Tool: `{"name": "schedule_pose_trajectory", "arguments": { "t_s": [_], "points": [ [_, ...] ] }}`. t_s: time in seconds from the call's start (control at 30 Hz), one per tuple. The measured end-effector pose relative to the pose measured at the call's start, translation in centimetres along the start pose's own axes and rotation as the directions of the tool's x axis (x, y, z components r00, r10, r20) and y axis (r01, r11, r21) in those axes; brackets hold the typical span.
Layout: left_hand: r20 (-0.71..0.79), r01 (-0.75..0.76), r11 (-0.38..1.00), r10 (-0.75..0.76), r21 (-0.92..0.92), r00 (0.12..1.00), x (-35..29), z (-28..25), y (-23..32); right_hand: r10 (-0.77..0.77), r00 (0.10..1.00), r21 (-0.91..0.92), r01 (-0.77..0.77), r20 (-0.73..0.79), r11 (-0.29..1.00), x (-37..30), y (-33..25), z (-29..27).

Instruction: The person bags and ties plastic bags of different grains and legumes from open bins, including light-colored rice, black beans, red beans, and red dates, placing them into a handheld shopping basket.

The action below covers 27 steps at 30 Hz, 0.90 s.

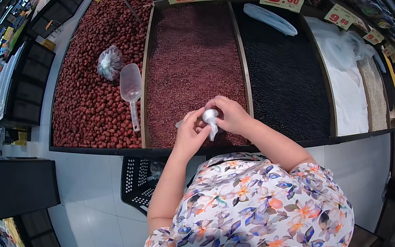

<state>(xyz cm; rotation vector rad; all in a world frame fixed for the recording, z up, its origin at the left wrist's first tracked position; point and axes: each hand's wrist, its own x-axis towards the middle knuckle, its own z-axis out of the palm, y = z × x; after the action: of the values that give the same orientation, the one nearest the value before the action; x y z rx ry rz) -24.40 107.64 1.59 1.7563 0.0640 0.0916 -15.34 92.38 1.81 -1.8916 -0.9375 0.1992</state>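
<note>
My left hand (191, 133) and my right hand (231, 114) meet over the front part of a bin of small red beans (191, 63). Between them is a crumpled, whitish clear plastic bag (210, 115), bunched into a small lump with a twisted tail hanging down. The fingers of both hands pinch it from either side. Whether anything is inside the bag I cannot tell. A bit of clear plastic also shows beside the left hand's knuckles.
To the left, dried red dates (88, 98) hold a clear scoop (130, 90) and a bunched plastic bag (110, 63). Black beans (284, 76) with a pale, translucent scoop-like piece (269, 19) lie right, beyond a wooden divider (243, 61). A black basket (137, 182) stands below the bin edge.
</note>
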Motion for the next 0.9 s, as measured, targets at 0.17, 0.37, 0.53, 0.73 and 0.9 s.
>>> {"name": "schedule_pose_trajectory", "arguments": {
  "t_s": [0.17, 0.37, 0.53, 0.73, 0.9],
  "points": [
    [0.008, 0.085, 0.985, -0.087, 0.148, 0.996, 0.7, 1.5, -1.5, 0.040, 0.999, -0.074, -0.039, 0.013, 0.996, -1.4, 2.1, 1.1],
    [-0.159, -0.205, 0.810, 0.343, 0.550, 0.926, 1.2, 3.1, -4.5, 0.022, 1.000, -0.033, -0.022, -0.015, 0.999, -1.6, 3.9, 1.8],
    [-0.132, -0.309, 0.758, 0.458, 0.575, 0.879, 1.1, 2.7, -5.0, 0.301, 0.901, 0.478, -0.424, 0.313, 0.769, -0.4, 5.8, 1.1],
    [-0.031, -0.363, 0.687, 0.489, 0.630, 0.872, 0.7, 2.2, -4.4, 0.139, 0.931, 0.011, -0.152, 0.338, 0.988, 1.2, 4.6, 0.5],
    [-0.092, -0.300, 0.730, 0.443, 0.614, 0.892, 0.9, 2.4, -4.6, 0.074, 0.970, -0.271, -0.009, 0.230, 0.963, 0.7, 4.5, 2.1]
  ]
}}
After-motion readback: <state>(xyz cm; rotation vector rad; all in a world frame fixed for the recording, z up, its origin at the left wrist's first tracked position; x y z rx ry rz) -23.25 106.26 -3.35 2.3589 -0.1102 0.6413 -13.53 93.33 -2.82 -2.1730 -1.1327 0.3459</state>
